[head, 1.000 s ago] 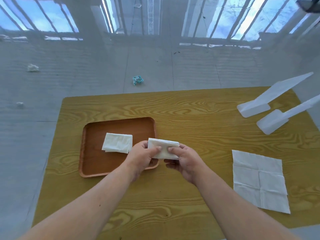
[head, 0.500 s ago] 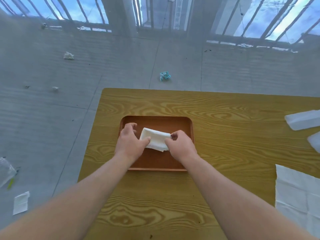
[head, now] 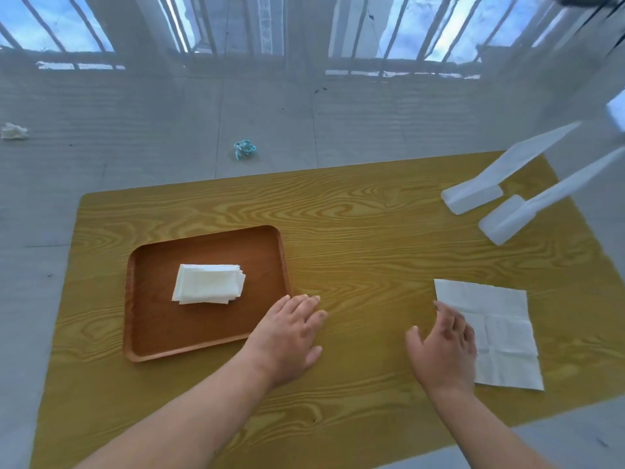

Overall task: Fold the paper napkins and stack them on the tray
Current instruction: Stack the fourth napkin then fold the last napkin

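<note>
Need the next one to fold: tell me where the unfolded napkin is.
The unfolded napkin lies flat on the table's right side, under the right hand's fingertips, right of the tray.

A bare, unfinished-looking indoor room, this one, more a makeshift work spot than a home. A yellow wood-grain table [head: 372,231] stands on a plain grey floor [head: 135,130] with crumpled scraps of litter [head: 244,148] lying about. Behind it runs a row of tall barred windows [head: 422,35], blue sky showing through.
</note>
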